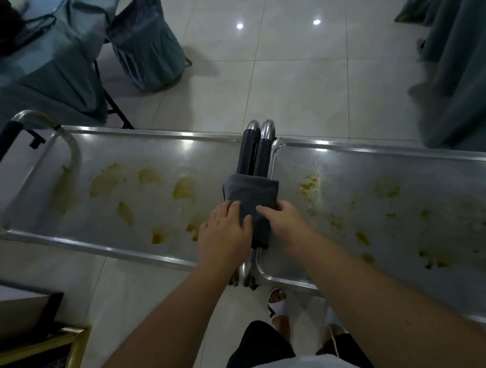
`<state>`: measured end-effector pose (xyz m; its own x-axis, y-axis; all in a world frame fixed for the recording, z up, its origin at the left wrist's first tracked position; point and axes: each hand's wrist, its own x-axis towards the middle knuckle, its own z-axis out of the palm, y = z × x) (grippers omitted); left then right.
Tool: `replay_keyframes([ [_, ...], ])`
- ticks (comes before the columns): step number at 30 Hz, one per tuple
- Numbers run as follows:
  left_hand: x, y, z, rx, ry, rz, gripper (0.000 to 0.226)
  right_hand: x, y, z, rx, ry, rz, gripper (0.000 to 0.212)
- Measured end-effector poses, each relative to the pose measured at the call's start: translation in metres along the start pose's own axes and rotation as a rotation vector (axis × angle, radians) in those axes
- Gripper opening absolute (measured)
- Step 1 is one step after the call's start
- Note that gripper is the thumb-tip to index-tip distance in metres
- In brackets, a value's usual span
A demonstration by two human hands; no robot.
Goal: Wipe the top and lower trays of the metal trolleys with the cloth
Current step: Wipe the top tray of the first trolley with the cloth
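Touching cloth (250, 195): left hand (224, 227), right hand (284, 220)

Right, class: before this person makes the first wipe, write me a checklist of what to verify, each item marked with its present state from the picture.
1. Cloth in hand: ok. The left hand rests on the dark cloth and the right hand grips it, over the trolley handles.
2. Left top tray clean: not ok. Yellow stains are spread across it.
3. Right top tray clean: not ok. Yellow residue is scattered on it.
4. Lower trays clean: cannot tell. They are hidden under the top trays.
5. Cloth clean enough to wipe with: cannot tell. It is too dark to judge.
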<state>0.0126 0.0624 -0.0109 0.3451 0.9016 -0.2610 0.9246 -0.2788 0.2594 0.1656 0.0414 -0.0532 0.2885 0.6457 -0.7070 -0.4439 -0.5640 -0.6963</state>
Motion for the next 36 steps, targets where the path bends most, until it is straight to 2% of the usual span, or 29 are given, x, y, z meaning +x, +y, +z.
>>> replay_keyframes([
  [4, -0.002, -0.007, -0.003, 0.010, 0.019, -0.011, 0.060, 0.002, -0.002, 0.005, 0.022, -0.009, -0.019, 0.008],
  [10, 0.003, -0.005, -0.013, 0.000, 0.032, 0.028, 0.057, -0.026, -0.019, -0.030, 0.198, -0.033, -0.079, 0.019],
  [16, 0.024, 0.017, -0.014, -0.002, 0.014, 0.133, 0.060, -0.057, -0.030, -0.116, 0.298, 0.079, -0.107, 0.042],
  [21, 0.046, 0.039, -0.007, 0.031, -0.032, 0.218, 0.061, -0.068, -0.029, -0.161, 0.217, 0.223, -0.183, 0.028],
  [25, 0.061, 0.049, 0.006, 0.045, -0.033, 0.303, 0.061, -0.069, -0.028, -0.167, -0.060, 0.319, -0.346, 0.021],
  [28, 0.073, 0.055, 0.018, 0.033, -0.041, 0.348, 0.063, -0.062, -0.012, -0.157, -0.361, 0.366, -0.462, 0.004],
  [31, 0.084, 0.059, 0.030, 0.072, -0.039, 0.388, 0.064, -0.052, 0.022, -0.137, -0.849, 0.400, -0.604, 0.024],
  [33, 0.092, 0.059, 0.034, 0.129, -0.033, 0.401, 0.068, -0.047, 0.052, -0.119, -1.137, 0.309, -0.741, 0.039],
  [36, 0.109, 0.057, 0.034, 0.165, -0.032, 0.424, 0.072, -0.042, 0.104, -0.097, -1.377, 0.029, -0.746, 0.040],
])
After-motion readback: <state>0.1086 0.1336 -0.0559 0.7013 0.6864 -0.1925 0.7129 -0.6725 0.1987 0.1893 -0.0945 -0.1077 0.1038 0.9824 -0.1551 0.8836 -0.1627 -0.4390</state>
